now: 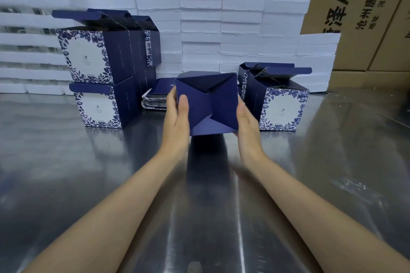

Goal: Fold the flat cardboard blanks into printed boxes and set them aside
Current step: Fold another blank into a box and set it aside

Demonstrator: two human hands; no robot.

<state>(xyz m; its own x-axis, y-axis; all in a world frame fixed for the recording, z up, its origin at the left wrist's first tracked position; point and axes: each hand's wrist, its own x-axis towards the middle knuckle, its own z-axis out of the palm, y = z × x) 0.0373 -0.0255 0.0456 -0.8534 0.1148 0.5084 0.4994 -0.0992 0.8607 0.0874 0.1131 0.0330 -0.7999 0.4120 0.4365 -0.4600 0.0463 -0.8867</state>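
Box point(207, 104), navy, is held up between both hands above the steel table point(88, 184), its interlocked bottom flaps turned toward the camera. Going left to right: well left of the left hand, folded boxes point(97, 68) with blue floral print stand stacked two high, top flaps open. Just beyond the left hand, partly hidden by the held box, lies a pile of flat blanks point(155, 97). The left hand point(177, 115) grips the box's left edge, thumb curled onto the flaps, fingers hidden behind. The right hand point(247, 122) cups the lower right corner, fingers wrapped behind the box and out of sight. Just right of that hand stand more folded boxes point(281, 104), lids open. Behind everything, white foam slabs point(221, 24) are stacked in a wall, with brown cartons point(366, 6) beyond.
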